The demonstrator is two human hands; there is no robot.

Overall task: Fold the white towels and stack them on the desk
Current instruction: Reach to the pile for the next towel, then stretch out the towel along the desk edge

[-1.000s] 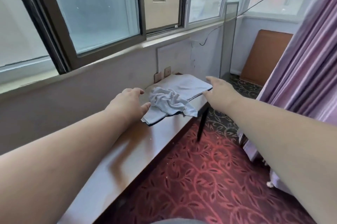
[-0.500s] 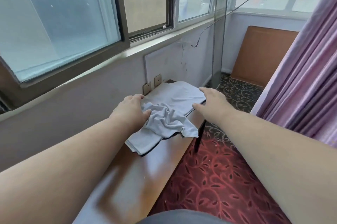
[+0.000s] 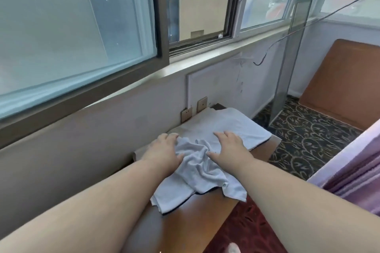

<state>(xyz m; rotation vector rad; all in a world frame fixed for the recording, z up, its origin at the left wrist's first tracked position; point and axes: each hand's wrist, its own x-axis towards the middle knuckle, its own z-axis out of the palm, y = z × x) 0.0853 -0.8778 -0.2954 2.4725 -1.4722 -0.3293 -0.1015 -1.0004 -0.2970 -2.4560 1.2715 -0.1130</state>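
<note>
Your crumpled white towel [image 3: 197,162] lies bunched on the bench [image 3: 181,226], on top of a flat white towel [image 3: 230,127] whose long axis runs away from you toward the wall sockets [image 3: 194,108]. Your left hand [image 3: 164,149] sits on the side of the crumpled towel nearer the window wall, fingers curled onto its edge, and your right hand [image 3: 228,145] rests on its opposite side with fingers spread flat. With the bunch lying directly between your 2 hands, equally near to each, I judge the coming move is to draw its edges apart.
</note>
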